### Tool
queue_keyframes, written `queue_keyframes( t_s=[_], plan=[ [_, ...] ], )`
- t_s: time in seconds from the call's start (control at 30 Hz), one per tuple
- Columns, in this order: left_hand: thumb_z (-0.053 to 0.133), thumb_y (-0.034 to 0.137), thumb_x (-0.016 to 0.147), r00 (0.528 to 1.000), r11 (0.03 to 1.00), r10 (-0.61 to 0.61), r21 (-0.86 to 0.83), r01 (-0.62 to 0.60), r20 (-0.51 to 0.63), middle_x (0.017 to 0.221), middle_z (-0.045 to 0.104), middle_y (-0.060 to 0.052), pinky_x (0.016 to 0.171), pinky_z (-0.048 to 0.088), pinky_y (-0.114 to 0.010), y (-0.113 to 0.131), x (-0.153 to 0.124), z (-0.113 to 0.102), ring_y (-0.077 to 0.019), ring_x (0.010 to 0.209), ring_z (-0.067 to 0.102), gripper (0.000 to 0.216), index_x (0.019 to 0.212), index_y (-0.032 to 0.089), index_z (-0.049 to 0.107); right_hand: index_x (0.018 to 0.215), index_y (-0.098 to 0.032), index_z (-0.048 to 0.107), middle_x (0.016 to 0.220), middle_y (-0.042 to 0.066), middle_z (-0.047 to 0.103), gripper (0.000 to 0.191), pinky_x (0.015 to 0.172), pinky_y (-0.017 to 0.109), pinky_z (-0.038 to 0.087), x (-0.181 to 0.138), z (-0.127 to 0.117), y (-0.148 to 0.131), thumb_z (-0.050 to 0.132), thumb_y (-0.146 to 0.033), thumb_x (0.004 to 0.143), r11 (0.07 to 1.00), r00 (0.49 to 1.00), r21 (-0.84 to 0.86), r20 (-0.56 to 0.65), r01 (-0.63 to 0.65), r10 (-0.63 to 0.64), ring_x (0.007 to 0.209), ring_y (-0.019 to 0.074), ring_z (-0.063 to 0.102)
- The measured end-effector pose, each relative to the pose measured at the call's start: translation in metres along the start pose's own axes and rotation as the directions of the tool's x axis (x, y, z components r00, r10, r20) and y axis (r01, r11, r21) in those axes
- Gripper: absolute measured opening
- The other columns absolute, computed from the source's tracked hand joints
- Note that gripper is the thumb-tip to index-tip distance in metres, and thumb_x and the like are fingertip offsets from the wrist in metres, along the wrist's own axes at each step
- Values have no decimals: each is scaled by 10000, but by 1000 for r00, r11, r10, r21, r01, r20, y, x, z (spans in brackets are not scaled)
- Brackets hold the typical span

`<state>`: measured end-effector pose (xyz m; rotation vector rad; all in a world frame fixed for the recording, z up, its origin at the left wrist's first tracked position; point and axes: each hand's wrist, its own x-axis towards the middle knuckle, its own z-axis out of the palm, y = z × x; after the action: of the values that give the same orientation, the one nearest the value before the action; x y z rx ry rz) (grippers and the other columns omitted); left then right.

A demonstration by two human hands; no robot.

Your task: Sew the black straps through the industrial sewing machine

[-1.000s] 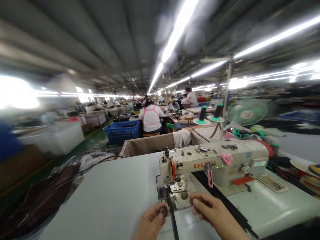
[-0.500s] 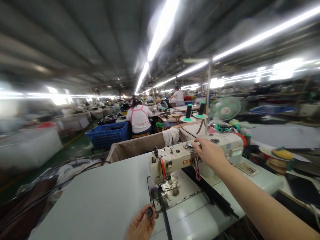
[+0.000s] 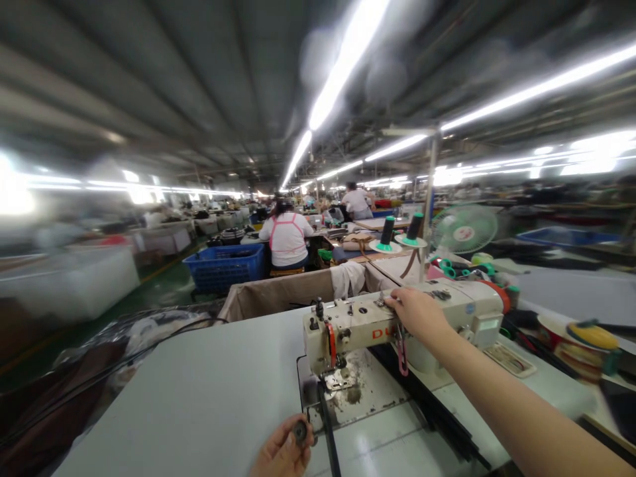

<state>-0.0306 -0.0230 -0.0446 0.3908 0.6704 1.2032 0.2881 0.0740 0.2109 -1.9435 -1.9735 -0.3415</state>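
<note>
Between the thumb and fingers of my left hand [image 3: 285,450] is a small, round, dark metal piece with a hub in its centre, which looks like a bobbin case [image 3: 299,432]. This hand is closed, low in front of the needle area of a cream sewing machine [image 3: 365,328]. My right hand [image 3: 415,313] reaches over the machine's arm. Its fingertips are together at the small metal bobbin winder [image 3: 381,300] on top; what they pinch is hidden. A narrow black strip [image 3: 328,430] runs from the needle area toward me.
More black strips [image 3: 437,411] lie under the machine arm. Two black thread cones [image 3: 388,232] stand behind it, beside a green fan [image 3: 464,230]. A cloth-lined bin [image 3: 278,288] borders the white table [image 3: 199,391]. A person [image 3: 288,238] sits ahead near a blue crate [image 3: 226,265].
The view has shifted, so the scene sits further right. My right fingertips have closed in at the winder, where a pale round top showed before. My left hand still holds the bobbin case.
</note>
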Motion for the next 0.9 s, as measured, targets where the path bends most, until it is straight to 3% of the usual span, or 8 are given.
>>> queue_keyframes(
  t_s=[0.17,0.3,0.37,0.43,0.5,0.63,0.73,0.9],
  plan=[
    [1007,328,560,1000,999,21,37,-21,-11,924,763,-120,804,577,-345,-1,2,6,-236,816,747,503,965,138,778,950,-123,766,960,170,795,273,752,332,453,3,-3,0,518,-221,1004,998,993,-27,-107,50,-52,889,276,731],
    [1000,324,576,1000,998,19,59,-19,1,963,757,-137,846,564,-367,0,0,9,-251,867,739,502,989,137,783,1195,-80,700,1127,233,750,351,803,383,444,18,-31,4,437,-252,1041,996,967,-67,-243,64,-79,1008,332,694],
    [996,332,584,1000,997,21,67,-22,12,984,755,-141,860,557,-369,1,-2,9,-254,891,733,509,1004,138,784,1128,-150,734,1083,175,767,263,805,381,428,22,-49,0,543,-282,1006,977,950,-111,-237,182,-204,971,319,687],
    [992,342,592,999,997,29,73,-30,17,986,755,-141,856,551,-362,1,-3,9,-249,887,728,505,1005,138,785,1040,-163,752,910,130,766,185,769,379,403,15,-64,-8,610,-255,967,874,861,-238,-194,424,-470,858,295,674],
    [987,348,603,999,997,40,70,-42,22,983,755,-138,843,547,-346,1,-3,8,-236,871,726,492,1000,138,785,1049,-154,745,808,92,735,179,734,368,381,-4,-73,-22,592,-191,964,748,719,-300,-223,592,-658,760,251,640],
    [984,343,618,998,998,29,61,-32,48,978,757,-132,821,543,-309,-1,-1,6,-209,861,724,475,998,139,785,1107,-132,712,724,45,681,286,704,367,372,-63,-78,-54,460,-69,989,568,476,-303,-327,765,-816,654,202,555],
    [986,344,612,998,998,29,59,-32,54,961,759,-124,825,545,-308,-2,-1,6,-210,858,726,483,1004,146,786,1128,-134,704,667,40,659,363,642,382,378,-102,-85,-71,357,-95,1028,483,387,-205,-377,851,-841,583,199,511],
    [975,332,634,994,999,34,19,-36,105,984,769,-126,837,544,-294,-2,-4,8,-213,881,728,464,1022,151,797,1170,-215,704,637,19,680,366,571,374,411,-131,-102,-85,375,-142,1028,396,365,-41,-310,917,-878,547,191,527]
  ],
)
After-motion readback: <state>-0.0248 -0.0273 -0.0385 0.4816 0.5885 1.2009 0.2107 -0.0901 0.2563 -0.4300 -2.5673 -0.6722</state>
